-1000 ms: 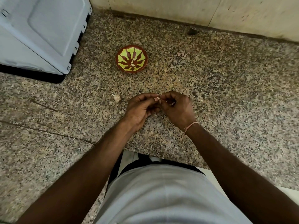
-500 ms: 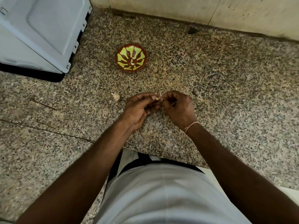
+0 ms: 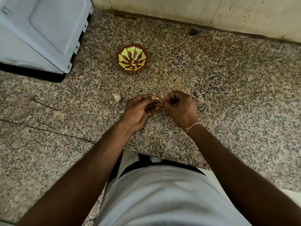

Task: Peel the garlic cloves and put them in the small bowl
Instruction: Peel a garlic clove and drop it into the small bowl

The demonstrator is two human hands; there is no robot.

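Garlic clove (image 3: 157,98) pinched between hands (image 3: 160,106)

Left hand (image 3: 141,108) and right hand (image 3: 180,108) meet fingertip to fingertip (fingers curled, pinching), forearms converging.

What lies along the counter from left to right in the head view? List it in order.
Grey appliance → loose garlic clove → left hand → right hand. The small bowl sits farther back, overlapping that span.
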